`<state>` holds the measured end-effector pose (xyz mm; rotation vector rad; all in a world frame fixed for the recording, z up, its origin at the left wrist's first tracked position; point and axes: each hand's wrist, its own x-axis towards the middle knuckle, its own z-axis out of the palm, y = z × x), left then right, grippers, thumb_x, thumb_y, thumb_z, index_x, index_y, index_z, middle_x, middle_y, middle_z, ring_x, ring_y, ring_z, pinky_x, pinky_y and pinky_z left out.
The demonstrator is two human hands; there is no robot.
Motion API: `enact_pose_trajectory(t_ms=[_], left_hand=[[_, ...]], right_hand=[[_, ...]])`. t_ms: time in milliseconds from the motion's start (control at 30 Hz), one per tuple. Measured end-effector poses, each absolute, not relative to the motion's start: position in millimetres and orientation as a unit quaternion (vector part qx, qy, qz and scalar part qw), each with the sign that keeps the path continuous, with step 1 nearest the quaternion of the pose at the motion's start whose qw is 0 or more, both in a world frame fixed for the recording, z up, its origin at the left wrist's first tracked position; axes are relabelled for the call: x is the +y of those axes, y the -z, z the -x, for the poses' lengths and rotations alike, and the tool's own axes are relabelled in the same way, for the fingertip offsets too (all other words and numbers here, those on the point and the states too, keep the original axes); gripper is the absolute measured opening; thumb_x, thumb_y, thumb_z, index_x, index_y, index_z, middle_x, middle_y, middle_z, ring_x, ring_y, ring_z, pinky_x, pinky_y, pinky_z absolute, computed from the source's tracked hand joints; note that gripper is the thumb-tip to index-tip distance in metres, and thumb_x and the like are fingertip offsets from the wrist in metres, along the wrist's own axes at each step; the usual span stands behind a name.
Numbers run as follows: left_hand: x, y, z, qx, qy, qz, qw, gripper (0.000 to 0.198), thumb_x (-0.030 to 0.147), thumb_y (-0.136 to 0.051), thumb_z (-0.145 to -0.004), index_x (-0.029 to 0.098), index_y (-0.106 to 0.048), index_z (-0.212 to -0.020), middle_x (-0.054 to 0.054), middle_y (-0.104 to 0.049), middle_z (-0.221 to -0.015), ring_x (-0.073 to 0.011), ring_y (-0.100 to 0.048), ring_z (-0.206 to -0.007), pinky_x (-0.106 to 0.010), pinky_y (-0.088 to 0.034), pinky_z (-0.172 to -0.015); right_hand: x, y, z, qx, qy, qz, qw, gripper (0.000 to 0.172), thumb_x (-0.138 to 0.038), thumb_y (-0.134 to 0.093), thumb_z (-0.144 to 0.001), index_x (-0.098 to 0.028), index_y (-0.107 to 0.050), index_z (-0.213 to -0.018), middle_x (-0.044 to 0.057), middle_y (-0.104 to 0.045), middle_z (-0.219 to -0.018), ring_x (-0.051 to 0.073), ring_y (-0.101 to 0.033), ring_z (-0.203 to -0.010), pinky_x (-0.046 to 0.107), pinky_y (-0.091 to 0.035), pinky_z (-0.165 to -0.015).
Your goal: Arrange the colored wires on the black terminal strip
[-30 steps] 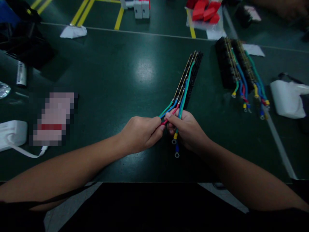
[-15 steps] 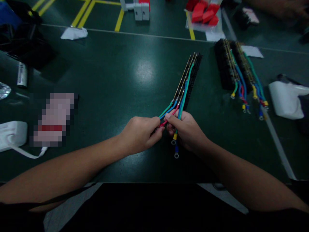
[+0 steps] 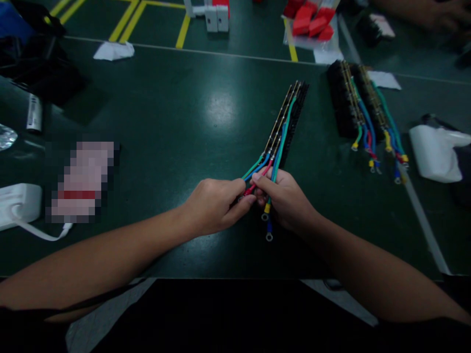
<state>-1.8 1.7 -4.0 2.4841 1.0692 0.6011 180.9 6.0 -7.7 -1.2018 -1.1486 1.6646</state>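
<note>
A long black terminal strip (image 3: 290,115) lies on the dark green table (image 3: 176,117), running away from me. Green, blue and red wires (image 3: 270,164) come off its near end. My left hand (image 3: 217,203) is closed, pinching the wire ends from the left. My right hand (image 3: 285,198) is closed round the wire bundle at the strip's near end. Ring terminals with yellow and blue sleeves (image 3: 268,223) hang out below my right hand.
Two more wired black strips (image 3: 358,100) lie to the right, beside a white object (image 3: 436,152). Red parts in a bag (image 3: 311,19) and white parts (image 3: 215,12) sit at the back. A white device (image 3: 18,203) lies at the left edge. Another person's arm (image 3: 423,10) shows top right.
My left thumb and fingers have shifted slightly along the wire ends. The strip and both arms stay in place.
</note>
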Motion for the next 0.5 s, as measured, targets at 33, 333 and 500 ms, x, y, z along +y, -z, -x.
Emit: enact_pose_trajectory(t_ms=[33,333,500], left_hand=[[1.8,3.3,1.8,0.376,-0.213,-0.882,0.189,0.031,0.036,-0.043,-0.098,0.018,-0.05,-0.075,0.004,-0.047,-0.06,-0.0104,-0.043,-0.05,-0.026,-0.027,-0.05],[1.7,2.9,2.5,0.37,-0.205,-0.885,0.197,0.031,0.03,-0.034,-0.1,0.019,-0.048,-0.075,0.003,-0.049,-0.062,-0.0117,-0.045,-0.053,-0.027,-0.032,-0.053],[2.2,3.2,3.2,0.379,-0.187,-0.887,0.187,0.031,0.03,-0.033,-0.1,0.019,-0.048,-0.076,0.002,-0.05,-0.062,-0.0124,-0.046,-0.053,-0.027,-0.032,-0.053]], right_hand=[[6.0,7.5,-180.9,-0.451,-0.654,0.471,0.384,0.025,-0.036,-0.062,-0.09,-0.017,-0.055,-0.074,-0.005,-0.052,-0.056,0.008,-0.047,-0.049,0.021,-0.038,-0.049],[5.9,8.5,-179.9,-0.451,-0.646,0.48,0.386,0.023,-0.035,-0.062,-0.09,-0.018,-0.055,-0.076,-0.006,-0.051,-0.054,0.008,-0.046,-0.047,0.021,-0.036,-0.047],[5.6,9.2,-180.2,-0.454,-0.647,0.477,0.385,0.023,-0.036,-0.062,-0.09,-0.018,-0.055,-0.077,-0.006,-0.051,-0.055,0.008,-0.046,-0.048,0.021,-0.036,-0.047]])
